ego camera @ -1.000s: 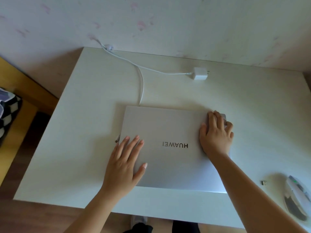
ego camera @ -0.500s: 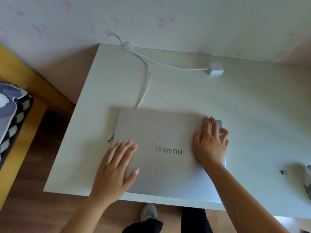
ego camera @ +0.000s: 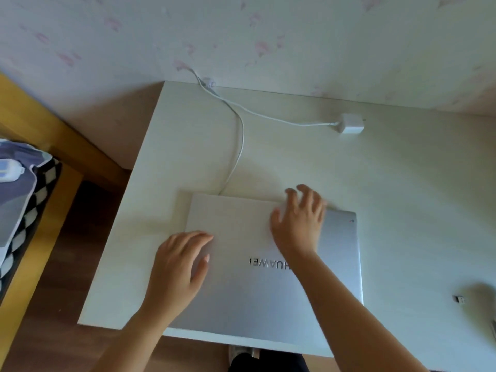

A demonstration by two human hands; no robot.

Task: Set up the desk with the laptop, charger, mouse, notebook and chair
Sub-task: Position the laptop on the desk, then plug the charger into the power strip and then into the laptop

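A closed silver laptop (ego camera: pixel 241 299) lies flat on the white desk (ego camera: pixel 402 197), near its front edge. My left hand (ego camera: pixel 179 267) rests flat on the lid's left side, fingers together. My right hand (ego camera: pixel 298 224) hovers over the lid's far middle, fingers spread and blurred, holding nothing. A white charger brick (ego camera: pixel 350 125) sits at the back of the desk. Its white cable (ego camera: pixel 241 135) runs along the back edge and loops down to the laptop's far edge. The mouse is almost out of frame at the right edge; no notebook or chair is in view.
A small USB dongle (ego camera: pixel 459 299) lies on the desk at the right. A wooden bed frame (ego camera: pixel 43 237) with checkered bedding (ego camera: pixel 21 210) stands left of the desk. A floral-papered wall (ego camera: pixel 268 36) runs behind. My shoe (ego camera: pixel 240 354) shows below the front edge.
My right hand has left the laptop's far right corner and moved left over the lid, fingers now spread. The view has swung left. My left hand stays on the lid.
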